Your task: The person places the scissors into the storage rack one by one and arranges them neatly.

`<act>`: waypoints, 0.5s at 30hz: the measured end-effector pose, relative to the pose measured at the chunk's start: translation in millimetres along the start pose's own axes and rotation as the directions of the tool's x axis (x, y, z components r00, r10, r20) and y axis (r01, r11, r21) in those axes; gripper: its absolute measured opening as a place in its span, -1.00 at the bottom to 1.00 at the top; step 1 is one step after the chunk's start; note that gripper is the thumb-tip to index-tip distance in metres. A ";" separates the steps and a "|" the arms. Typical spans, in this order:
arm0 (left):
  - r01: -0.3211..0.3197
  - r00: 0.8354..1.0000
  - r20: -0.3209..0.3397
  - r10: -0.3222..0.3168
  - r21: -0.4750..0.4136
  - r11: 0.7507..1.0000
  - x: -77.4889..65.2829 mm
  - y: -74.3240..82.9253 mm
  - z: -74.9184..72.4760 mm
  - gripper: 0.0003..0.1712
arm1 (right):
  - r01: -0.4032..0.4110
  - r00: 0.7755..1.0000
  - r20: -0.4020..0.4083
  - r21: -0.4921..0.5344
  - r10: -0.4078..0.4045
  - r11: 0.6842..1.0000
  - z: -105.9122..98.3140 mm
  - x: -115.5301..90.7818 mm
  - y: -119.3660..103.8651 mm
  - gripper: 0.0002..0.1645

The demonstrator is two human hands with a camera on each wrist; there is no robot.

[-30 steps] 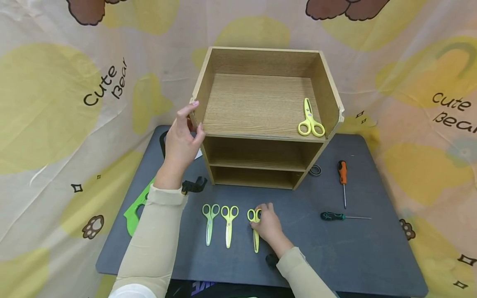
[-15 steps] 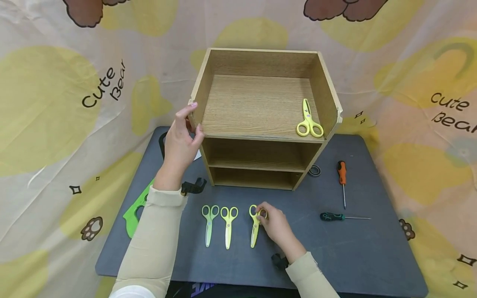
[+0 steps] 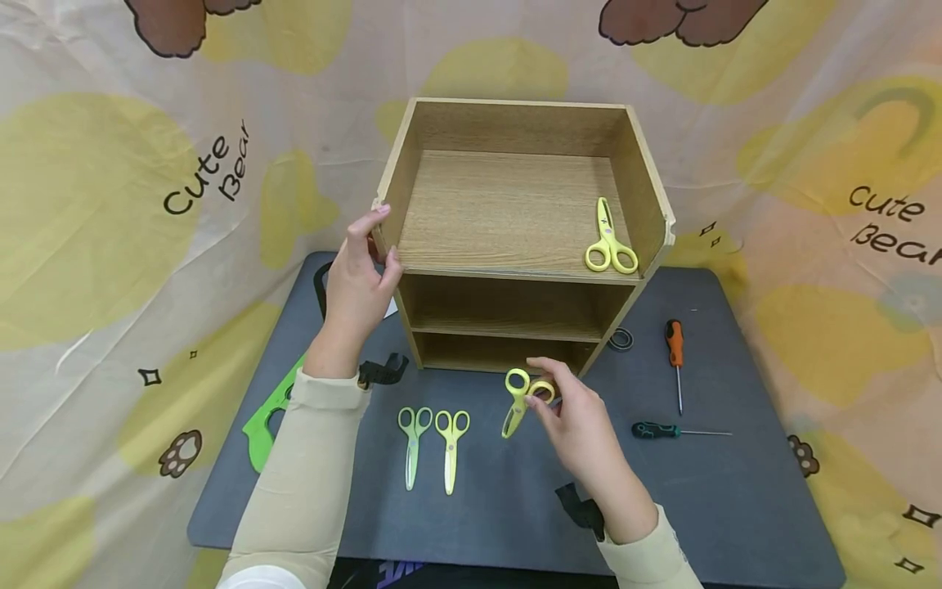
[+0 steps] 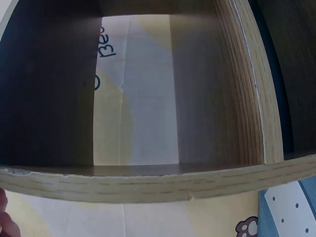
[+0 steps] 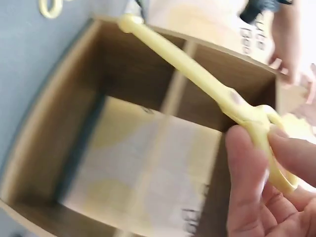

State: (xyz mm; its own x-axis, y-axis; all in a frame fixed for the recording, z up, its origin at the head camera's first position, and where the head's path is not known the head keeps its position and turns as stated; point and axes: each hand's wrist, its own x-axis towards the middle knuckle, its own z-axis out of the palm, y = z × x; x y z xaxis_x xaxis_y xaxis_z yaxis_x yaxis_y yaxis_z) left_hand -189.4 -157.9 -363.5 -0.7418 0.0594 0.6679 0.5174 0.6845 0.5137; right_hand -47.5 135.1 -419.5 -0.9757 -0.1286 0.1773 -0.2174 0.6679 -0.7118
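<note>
My right hand [image 3: 589, 429] pinches a pair of yellow scissors [image 3: 518, 401] by one handle loop, above the table in front of the wooden shelf [image 3: 508, 266]. In the right wrist view, thumb and fingers close on the handle of the scissors [image 5: 187, 64], blades pointing away. My left hand [image 3: 353, 286] holds the shelf's left side edge; only fingertips [image 4: 7, 222] show in the left wrist view. Another yellow pair of scissors [image 3: 609, 245] lies on the shelf's top, at the right. On the table lie green scissors [image 3: 414, 446] and more yellow scissors [image 3: 451, 450], side by side.
An orange screwdriver [image 3: 675, 348] and a green screwdriver [image 3: 657, 429] lie on the right of the grey table [image 3: 736, 507]. A black ring-shaped item [image 3: 621, 339] sits by the shelf's lower right. A bright green tool [image 3: 261, 429] is partly behind the left forearm.
My right hand has lifted the yellow scissors off the table, moving up and slightly right towards the shelf, and they now tilt. The left hand stays at the shelf's left edge.
</note>
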 end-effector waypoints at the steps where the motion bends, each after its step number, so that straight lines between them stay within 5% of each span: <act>1: -0.002 1.000 0.001 0.002 -0.001 1.000 -0.1 -0.2 0.0 -0.35 | 0.028 0.999 -0.018 -0.017 -0.028 0.999 -4.4 -0.8 -3.7 -0.45; 5: -0.006 1.000 0.002 0.006 -0.003 1.000 -0.5 -0.4 0.0 -0.36 | 0.138 0.984 -0.098 -0.097 -0.147 0.986 -18.2 -2.9 -16.1 -0.56; 8: -0.010 1.000 0.008 0.010 -0.001 1.000 -0.7 -0.4 0.3 -0.36 | 0.243 0.944 -0.185 -0.173 -0.274 0.955 -28.6 -3.7 -25.8 -0.55; 15: -0.006 1.000 0.002 0.006 0.001 1.000 -0.2 1.1 0.6 -0.37 | 0.457 0.743 -0.415 -0.258 -0.525 0.851 -51.4 4.2 -45.8 -0.56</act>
State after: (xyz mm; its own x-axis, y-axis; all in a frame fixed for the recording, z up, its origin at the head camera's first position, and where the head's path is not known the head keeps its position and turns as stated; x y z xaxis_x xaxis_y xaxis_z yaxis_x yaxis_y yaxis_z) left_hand -188.9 -156.7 -363.4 -0.7397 0.0651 0.6698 0.5215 0.6845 0.5094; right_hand -40.2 141.6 -351.1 -0.6001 -0.1420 0.7872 -0.6242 0.6985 -0.3499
